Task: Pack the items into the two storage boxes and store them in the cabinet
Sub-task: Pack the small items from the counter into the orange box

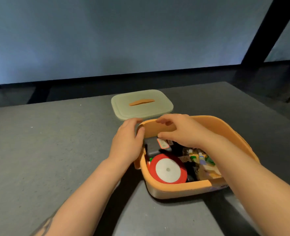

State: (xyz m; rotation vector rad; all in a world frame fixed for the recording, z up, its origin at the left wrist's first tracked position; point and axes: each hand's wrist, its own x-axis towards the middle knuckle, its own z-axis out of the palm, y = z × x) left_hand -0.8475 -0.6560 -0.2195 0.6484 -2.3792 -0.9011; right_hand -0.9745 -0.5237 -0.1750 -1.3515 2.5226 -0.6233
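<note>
Both hands are working at the orange box (183, 188) on the counter (55, 150): left hand (126, 140) gripping its corner to steady it, right hand (180, 130) with fingers (164, 120) curled round the rim, thumb inside; lid (141, 104) lying just beyond.

**Matt plastic on a speckled grey top**

The orange storage box (229, 133) and the pale green lid (140, 111) look like smooth plastic — matt, barely shining. The table (55, 150) is grey, dull and finely speckled. Inside, the red ribbon spool (168, 169) looks satiny — its white centre papery.
</note>
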